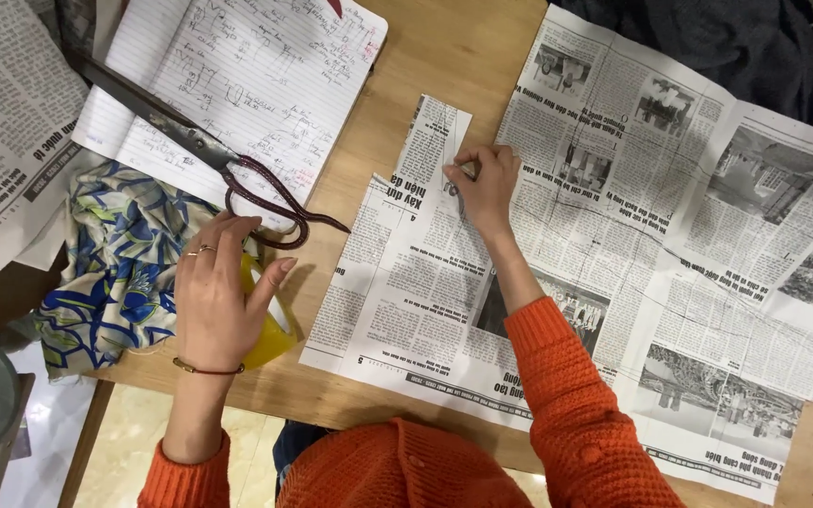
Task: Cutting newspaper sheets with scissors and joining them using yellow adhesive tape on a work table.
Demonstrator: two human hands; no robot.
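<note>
My left hand (214,296) closes around a yellow roll of tape (270,325) at the table's near left, by the scissors' handles. My right hand (484,183) presses down on a newspaper sheet (406,282) spread on the wooden table (444,56), fingertips pinching something small at the edge of a folded strip (435,136). What the fingers hold is too small to tell. Both arms wear orange knitted sleeves. Large dark scissors (199,146) lie across a lined notebook (247,75).
A blue, yellow and white patterned cloth (110,263) lies at the left under the notebook's corner. More newspaper (2,122) sits far left. Dark fabric (736,47) is at the top right. The table edge runs along the bottom left.
</note>
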